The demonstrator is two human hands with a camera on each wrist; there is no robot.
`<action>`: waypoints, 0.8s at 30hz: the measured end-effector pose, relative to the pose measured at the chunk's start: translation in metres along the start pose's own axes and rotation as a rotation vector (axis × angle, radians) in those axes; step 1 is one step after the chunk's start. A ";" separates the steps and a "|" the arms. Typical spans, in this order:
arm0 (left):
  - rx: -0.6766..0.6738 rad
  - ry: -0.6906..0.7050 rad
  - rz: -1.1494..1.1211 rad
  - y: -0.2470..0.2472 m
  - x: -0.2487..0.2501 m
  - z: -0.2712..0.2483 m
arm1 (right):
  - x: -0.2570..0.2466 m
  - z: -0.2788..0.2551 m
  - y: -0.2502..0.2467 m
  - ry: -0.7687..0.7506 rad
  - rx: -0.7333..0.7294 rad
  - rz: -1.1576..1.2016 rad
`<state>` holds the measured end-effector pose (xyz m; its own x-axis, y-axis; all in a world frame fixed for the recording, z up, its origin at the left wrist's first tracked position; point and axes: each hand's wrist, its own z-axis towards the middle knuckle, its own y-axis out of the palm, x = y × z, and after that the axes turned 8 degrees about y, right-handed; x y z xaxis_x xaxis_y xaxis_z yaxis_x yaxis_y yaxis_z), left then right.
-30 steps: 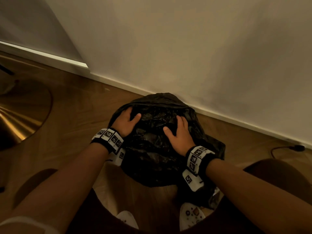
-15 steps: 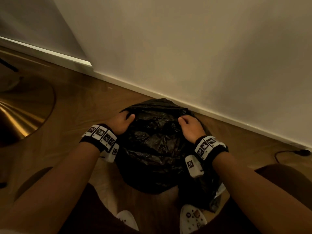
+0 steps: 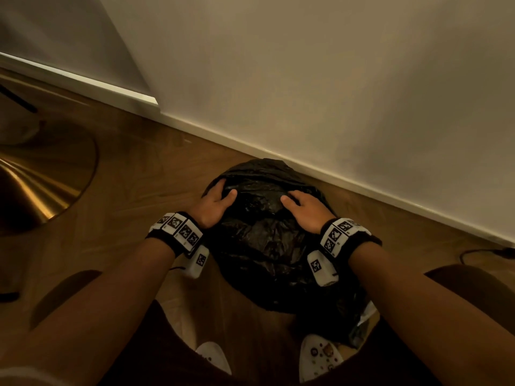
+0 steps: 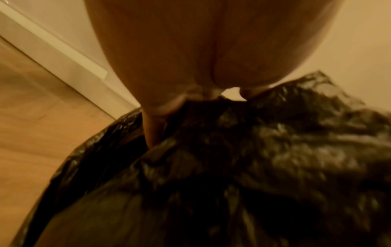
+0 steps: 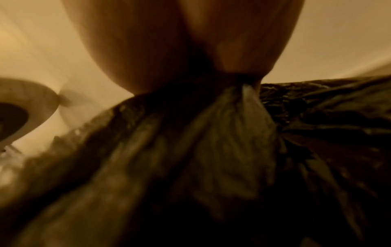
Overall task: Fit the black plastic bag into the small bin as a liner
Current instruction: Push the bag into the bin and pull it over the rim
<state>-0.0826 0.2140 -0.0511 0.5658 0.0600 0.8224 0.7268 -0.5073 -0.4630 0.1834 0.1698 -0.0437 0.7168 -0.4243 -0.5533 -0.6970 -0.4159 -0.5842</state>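
**binliner_q:** Two hands on it and I still wasn't sure it'd seat. Biggest thing first: the black plastic bag (image 3: pixel 267 246) was draped in a crumpled mound over where the small bin should've been, right by the skirting board (image 3: pixel 362 185) at about 12 o'clock from me. Couldn't see any bin at all, rim or wall, all hidden under plastic. What was likely to go wrong?

**tidy_dan:** Mostly that. With the rim hidden you'd be guessing where the opening was, so I reckon you could've just squashed the bag flat on top instead of pushing it down inside. Where were your hands?

**binliner_q:** Left hand (image 3: pixel 216 200) at roughly 10 o'clock on the mound, thumb out on top, fingers curving over the far edge of the plastic. Right hand (image 3: pixel 306 208) at about 2 o'clock, lying on top with the fingers going over the far side. The right wrist view looked like a bunched fold gathered at the fingers, but it was blurry, so can't tell if I was pinching or only pressing.

**tidy_dan:** Then the other risks were thin film tearing if you pulled hard, and the loose tail (image 3: pixel 351 316) at 5 o'clock by your shoe (image 3: pixel 320 358) getting stepped on and dragging the lot off.
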 end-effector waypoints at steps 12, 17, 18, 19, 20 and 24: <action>0.090 -0.194 0.401 0.017 0.030 -0.023 | -0.004 0.000 0.038 0.117 0.154 0.134; -0.086 -0.091 0.285 0.034 -0.008 -0.027 | -0.001 0.000 0.035 0.116 -0.010 0.055; -0.133 -0.051 0.237 0.034 -0.014 -0.027 | -0.002 0.000 0.031 0.110 -0.049 0.060; -0.167 -0.028 0.216 0.032 -0.018 -0.026 | -0.003 0.001 0.026 0.111 -0.090 0.067; -0.187 -0.015 0.204 0.030 -0.021 -0.025 | -0.005 0.001 0.021 0.114 -0.124 0.060; -0.133 -0.010 0.200 0.023 -0.017 -0.019 | -0.014 0.008 -0.001 0.002 0.129 0.060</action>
<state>-0.0828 0.1851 -0.0701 0.6978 -0.0449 0.7149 0.5423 -0.6190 -0.5682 0.1740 0.1829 -0.0399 0.6739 -0.4468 -0.5885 -0.7304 -0.2831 -0.6215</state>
